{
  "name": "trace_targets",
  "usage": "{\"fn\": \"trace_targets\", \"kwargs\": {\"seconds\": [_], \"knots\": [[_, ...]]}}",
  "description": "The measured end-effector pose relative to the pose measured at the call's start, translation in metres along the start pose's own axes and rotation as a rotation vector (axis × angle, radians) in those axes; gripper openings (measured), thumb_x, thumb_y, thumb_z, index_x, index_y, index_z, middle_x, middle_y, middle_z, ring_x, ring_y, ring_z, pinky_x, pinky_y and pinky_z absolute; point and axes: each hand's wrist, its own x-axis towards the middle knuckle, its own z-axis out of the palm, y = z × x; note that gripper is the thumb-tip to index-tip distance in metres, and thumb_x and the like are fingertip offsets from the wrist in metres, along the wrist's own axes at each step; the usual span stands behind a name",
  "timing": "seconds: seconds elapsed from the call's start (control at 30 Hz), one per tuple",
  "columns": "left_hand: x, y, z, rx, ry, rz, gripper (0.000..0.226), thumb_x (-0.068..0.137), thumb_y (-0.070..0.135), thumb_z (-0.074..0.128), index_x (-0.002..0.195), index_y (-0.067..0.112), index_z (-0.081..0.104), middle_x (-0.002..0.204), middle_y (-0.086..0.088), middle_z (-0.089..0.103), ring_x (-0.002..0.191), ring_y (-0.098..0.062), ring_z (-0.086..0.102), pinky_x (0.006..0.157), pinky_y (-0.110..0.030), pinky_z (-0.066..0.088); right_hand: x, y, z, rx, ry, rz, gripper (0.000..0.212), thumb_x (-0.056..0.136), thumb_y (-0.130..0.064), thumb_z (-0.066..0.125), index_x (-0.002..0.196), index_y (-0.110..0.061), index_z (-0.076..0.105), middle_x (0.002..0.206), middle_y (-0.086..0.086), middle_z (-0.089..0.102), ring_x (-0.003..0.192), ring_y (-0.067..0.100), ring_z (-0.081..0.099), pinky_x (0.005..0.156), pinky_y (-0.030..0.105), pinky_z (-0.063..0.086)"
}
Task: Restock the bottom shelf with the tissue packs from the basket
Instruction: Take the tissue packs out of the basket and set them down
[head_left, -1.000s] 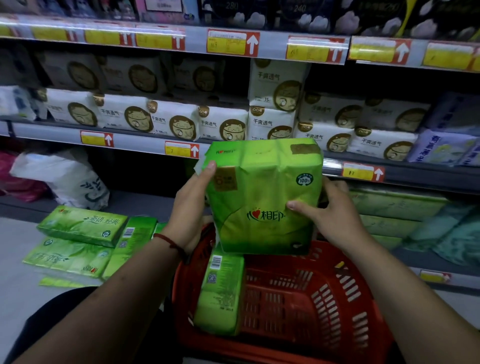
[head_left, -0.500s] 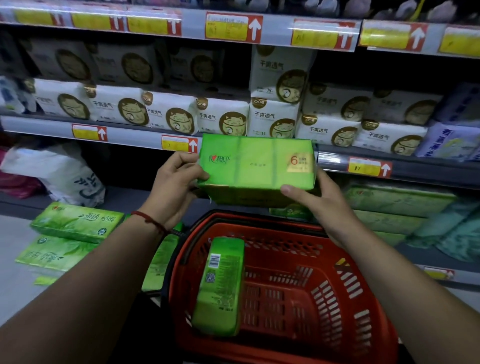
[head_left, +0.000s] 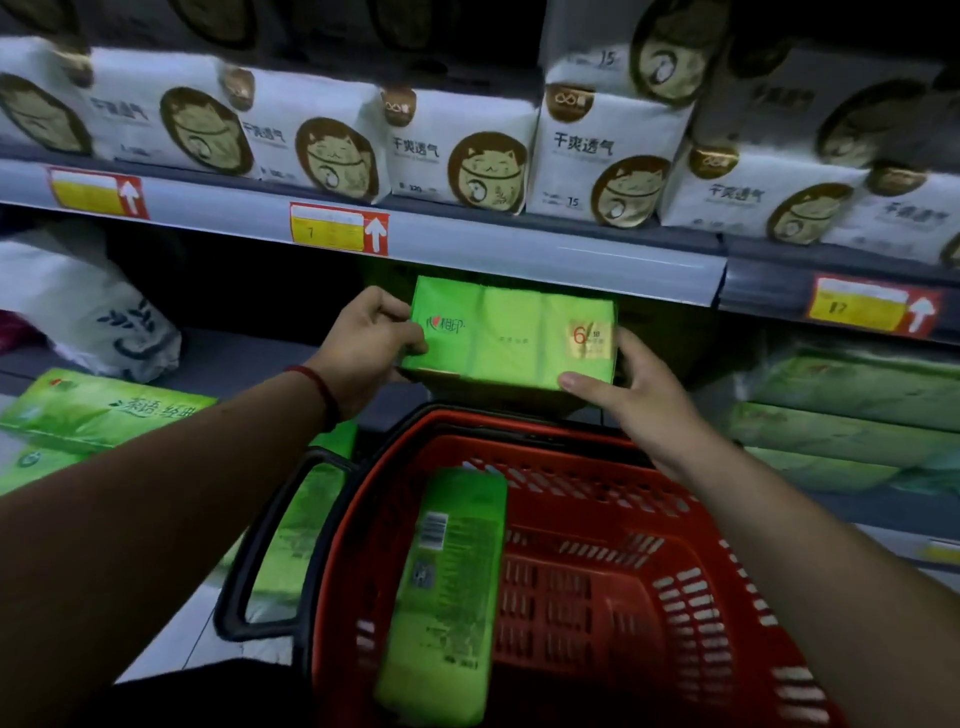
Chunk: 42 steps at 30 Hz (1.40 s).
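Here, both hands (head_left: 363, 345) (head_left: 641, 397) grip a green tissue pack (head_left: 511, 332) (marked "6").

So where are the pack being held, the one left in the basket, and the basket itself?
Held tissue pack (head_left: 511, 332), head view: middle of its green face.
Pack in the basket (head_left: 447, 592), head view: its printed side.
Red basket (head_left: 675, 597), head view: bare slotted wall.

Both arms reach far, forearms converging. Left grip (head_left: 371, 343) has fingers curled round the left end of the tissue pack (head_left: 511, 332). Right grip (head_left: 639, 400) clasps the right end, thumb along the near edge.
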Motion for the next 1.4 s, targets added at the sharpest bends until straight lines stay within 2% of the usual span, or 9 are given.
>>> {"fn": "trace_targets", "kwargs": {"seconds": [0.17,0.27,0.37,0.53,0.73,0.83,0.93,1.17,1.4], "knots": [[0.063,-0.02,0.003,0.015,-0.022,-0.062,0.038,0.08,0.015,0.08,0.11,0.008,0.057,0.101,-0.007,0.065,0.094,-0.021,0.067,0.067,-0.038,0.059,0.057,0.013,0.011,0.022,0.042,0.167,0.043,0.082,-0.025,0.085,0.116,-0.019,0.06,0.115,-0.006,0.068,0.108,0.011,0.065,0.093,0.027,0.053],[0.094,-0.033,0.006,-0.035,-0.029,-0.122,0.049,0.082,0.026,0.081,0.117,-0.002,0.062,0.114,-0.014,0.071,0.104,-0.027,0.072,0.065,-0.033,0.062,0.082,0.013,0.01,0.138,0.075,0.354,0.087,0.065,-0.045,0.093,0.129,0.001,0.056,0.128,0.006,0.064,0.118,0.021,0.062,0.104,0.035,0.05],[0.108,-0.05,0.013,-0.055,-0.058,-0.267,0.017,0.101,0.029,0.059,0.104,0.013,0.064,0.105,-0.01,0.065,0.093,-0.029,0.07,0.073,-0.043,0.06,0.096,0.021,0.011,0.231,0.139,0.493,0.02,0.092,-0.034,0.073,0.1,-0.018,0.063,0.108,0.009,0.066,0.098,0.03,0.069,0.088,0.042,0.059],[0.121,-0.087,0.026,-0.066,-0.236,-0.459,0.053,0.088,0.036,0.075,0.134,0.015,0.06,0.128,-0.023,0.054,0.117,-0.041,0.061,0.079,-0.048,0.061,0.11,0.052,0.028,0.535,0.047,0.699,0.063,0.101,-0.031,0.062,0.156,-0.015,0.036,0.154,0.033,0.036,0.128,0.049,0.054,0.102,0.051,0.053],[0.133,-0.105,0.044,-0.346,-0.124,-0.442,0.044,0.089,0.013,0.069,0.129,0.001,0.055,0.127,-0.028,0.06,0.096,-0.037,0.073,0.063,-0.032,0.062,0.132,0.066,0.058,0.844,0.252,0.685,0.054,0.094,-0.001,0.06,0.146,-0.003,0.048,0.142,0.028,0.051,0.126,0.039,0.056,0.113,0.044,0.044],[0.139,-0.1,0.05,-0.362,-0.196,-0.476,0.011,0.097,0.015,0.057,0.106,0.01,0.061,0.141,-0.023,0.05,0.118,-0.031,0.063,0.085,-0.035,0.059,0.147,0.072,0.061,1.063,0.407,0.631,0.054,0.099,-0.004,0.056,0.151,-0.006,0.043,0.154,0.023,0.045,0.143,0.038,0.044,0.121,0.047,0.033],[0.144,-0.1,0.056,-0.319,-0.254,-0.443,0.019,0.102,0.02,0.048,0.116,0.017,0.06,0.146,-0.013,0.046,0.128,-0.026,0.057,0.11,-0.05,0.045,0.15,0.07,0.058,1.155,0.404,0.633,0.064,0.1,-0.016,0.063,0.155,-0.004,0.035,0.161,0.02,0.035,0.149,0.035,0.035,0.124,0.047,0.026],[0.148,-0.101,0.053,-0.179,-0.229,-0.468,0.062,0.08,0.032,0.062,0.14,0.02,0.056,0.153,-0.008,0.043,0.117,-0.029,0.064,0.076,-0.045,0.058,0.138,0.064,0.041,0.831,0.163,0.623,0.056,0.103,-0.026,0.06,0.154,-0.011,0.041,0.156,0.019,0.043,0.142,0.035,0.045,0.12,0.048,0.035],[0.088,-0.076,0.069,0.238,-0.002,-0.093,0.034,0.094,0.016,0.069,0.124,0.003,0.059,0.109,-0.014,0.064,0.096,-0.026,0.061,0.075,-0.037,0.051,0.085,0.053,0.025,-0.058,0.088,0.344,0.035,0.093,-0.023,0.074,0.124,-0.01,0.063,0.119,0.006,0.069,0.11,0.022,0.065,0.101,0.037,0.052]]}}
